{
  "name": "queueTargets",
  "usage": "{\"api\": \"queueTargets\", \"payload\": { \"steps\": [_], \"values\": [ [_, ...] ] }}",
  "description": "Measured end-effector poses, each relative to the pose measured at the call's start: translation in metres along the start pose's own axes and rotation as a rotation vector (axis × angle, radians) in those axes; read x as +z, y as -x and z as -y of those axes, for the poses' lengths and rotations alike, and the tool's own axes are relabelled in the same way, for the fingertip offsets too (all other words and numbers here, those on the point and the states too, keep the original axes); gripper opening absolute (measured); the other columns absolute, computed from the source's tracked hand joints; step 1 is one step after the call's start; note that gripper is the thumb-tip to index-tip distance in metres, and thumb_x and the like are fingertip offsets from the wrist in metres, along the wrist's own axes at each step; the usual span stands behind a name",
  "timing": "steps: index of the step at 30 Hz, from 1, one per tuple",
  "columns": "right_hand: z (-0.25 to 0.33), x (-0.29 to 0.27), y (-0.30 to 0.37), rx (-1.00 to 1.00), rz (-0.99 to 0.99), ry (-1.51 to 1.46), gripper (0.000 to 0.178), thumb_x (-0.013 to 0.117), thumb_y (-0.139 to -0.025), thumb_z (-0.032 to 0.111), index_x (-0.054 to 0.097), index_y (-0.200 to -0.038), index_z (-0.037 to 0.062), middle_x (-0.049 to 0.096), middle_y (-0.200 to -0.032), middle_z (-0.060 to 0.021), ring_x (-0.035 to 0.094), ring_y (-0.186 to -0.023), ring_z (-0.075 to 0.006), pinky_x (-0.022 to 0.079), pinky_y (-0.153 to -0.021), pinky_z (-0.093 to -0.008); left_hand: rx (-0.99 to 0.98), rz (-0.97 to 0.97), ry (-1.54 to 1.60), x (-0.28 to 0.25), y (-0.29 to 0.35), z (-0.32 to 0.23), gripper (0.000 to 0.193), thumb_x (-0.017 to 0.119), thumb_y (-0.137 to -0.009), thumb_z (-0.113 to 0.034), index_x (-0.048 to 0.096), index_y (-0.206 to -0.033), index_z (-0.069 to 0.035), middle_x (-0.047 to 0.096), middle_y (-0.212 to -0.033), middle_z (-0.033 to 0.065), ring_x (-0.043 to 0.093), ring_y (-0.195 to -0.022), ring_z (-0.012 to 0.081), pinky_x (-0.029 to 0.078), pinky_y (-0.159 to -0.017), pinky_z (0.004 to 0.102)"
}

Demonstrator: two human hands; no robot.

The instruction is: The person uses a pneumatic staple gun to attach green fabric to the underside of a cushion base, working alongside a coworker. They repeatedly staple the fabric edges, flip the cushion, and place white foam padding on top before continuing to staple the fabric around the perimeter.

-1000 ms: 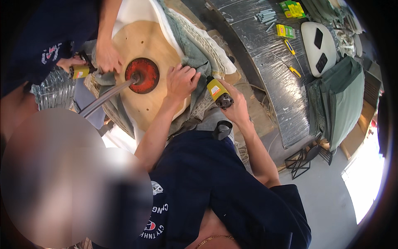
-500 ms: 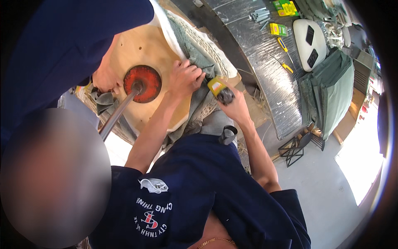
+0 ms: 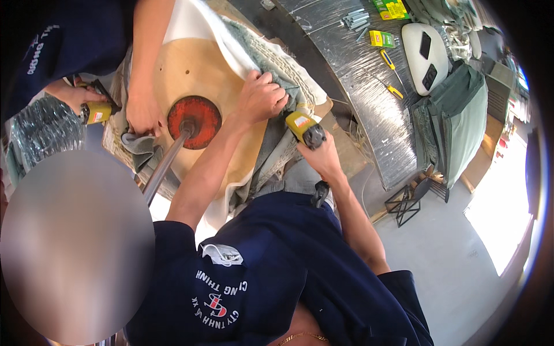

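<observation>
- So, left hand [image 3: 262, 97] pose?
- Knuckles up, fingers curled tight over the edge of the grey-green fabric [image 3: 293, 92]. Forearm slants up and right across the wooden panel [image 3: 202, 66]. Fingertips hidden, so can't tell how much cloth is pinched.
- Right hand [image 3: 322, 154]?
- Closed around the yellow tool [image 3: 302, 127], wrist below it, forearm rising from lower right and leaning left. Tool's dark rear cap faces the wearer; front end aims up and left, just beside the left fist.
- Front end touching cloth?
- Looks close, but can't confirm contact from this angle.
- Where's the fabric sitting?
- Bunched along the panel's right side, white layer [image 3: 228, 47] between it and bare wood. Red disc [image 3: 193, 118] sits mid-panel, metal rod [image 3: 164, 171] running off it to lower left.
- Anyone else in there?
- Co-worker. One hand [image 3: 144, 114] rests by the panel's left edge, near the disc, fingers down. The other hand [image 3: 72, 97] wraps a second yellow tool [image 3: 96, 113].
</observation>
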State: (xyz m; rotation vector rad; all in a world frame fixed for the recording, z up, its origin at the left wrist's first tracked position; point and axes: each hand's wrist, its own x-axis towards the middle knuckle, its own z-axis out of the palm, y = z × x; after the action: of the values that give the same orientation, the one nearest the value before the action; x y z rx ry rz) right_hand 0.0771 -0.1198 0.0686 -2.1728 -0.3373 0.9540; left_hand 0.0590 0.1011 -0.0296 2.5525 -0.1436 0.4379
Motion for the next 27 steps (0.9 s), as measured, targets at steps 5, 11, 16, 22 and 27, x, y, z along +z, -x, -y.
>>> {"api": "queueTargets", "payload": {
  "steps": [5,11,16,22,27],
  "values": [
    [0.008,0.008,-0.009,0.06,-0.039,0.044,0.062,0.074,-0.074,0.008,0.062,-0.136,0.0093,0.073,-0.105,-0.0251,0.07,-0.103,-0.0411,0.055,-0.089,-0.0448,0.035,-0.068,0.029,0.007,-0.001,0.009,0.028,0.071,-0.085,-0.025,0.057,-0.063,-0.014,0.061,-0.066,-0.0013,0.056,-0.079,0.02,0.04,-0.086,0.0407],
    [0.02,0.001,-0.015,-0.081,0.004,0.147,0.062,0.075,-0.075,0.011,0.063,-0.136,0.0121,0.072,-0.102,-0.0254,0.07,-0.097,-0.043,0.056,-0.084,-0.0457,0.036,-0.105,0.028,0.005,-0.004,0.016,0.029,0.072,-0.084,-0.023,0.054,-0.063,-0.013,0.057,-0.064,-0.0002,0.055,-0.078,0.0214,0.041,-0.085,0.042],
    [0.003,0.004,-0.019,-0.154,0.025,0.012,0.064,0.074,-0.072,0.014,0.064,-0.136,0.0187,0.073,-0.1,-0.023,0.069,-0.096,-0.0441,0.055,-0.085,-0.0509,0.031,-0.148,-0.028,0.011,-0.002,0.014,0.03,0.073,-0.082,-0.024,0.053,-0.062,-0.013,0.054,-0.061,-0.0009,0.053,-0.077,0.0215,0.04,-0.082,0.0411],
    [0.026,-0.001,-0.053,-0.19,0.093,0.344,0.063,0.07,-0.072,0.017,0.064,-0.135,0.0163,0.072,-0.098,-0.0263,0.07,-0.093,-0.043,0.057,-0.084,-0.0475,-0.098,-0.183,-0.019,0.005,0.0,0.033,0.034,0.077,-0.081,-0.032,0.055,-0.061,-0.014,0.059,-0.064,-0.0013,0.056,-0.077,0.0242,0.04,-0.082,0.0403],
    [0.024,-0.01,-0.078,-0.344,0.197,0.532,0.06,0.067,-0.073,0.015,0.065,-0.133,0.0163,0.073,-0.098,-0.0255,0.07,-0.095,-0.0433,0.057,-0.085,-0.0484,-0.409,-0.264,0.198,-0.046,0.094,-0.041,0.019,0.074,-0.091,-0.025,0.067,-0.097,-0.008,0.068,-0.097,0.011,0.061,-0.09,0.0333,0.046,-0.088,0.0467]
  ]
}}
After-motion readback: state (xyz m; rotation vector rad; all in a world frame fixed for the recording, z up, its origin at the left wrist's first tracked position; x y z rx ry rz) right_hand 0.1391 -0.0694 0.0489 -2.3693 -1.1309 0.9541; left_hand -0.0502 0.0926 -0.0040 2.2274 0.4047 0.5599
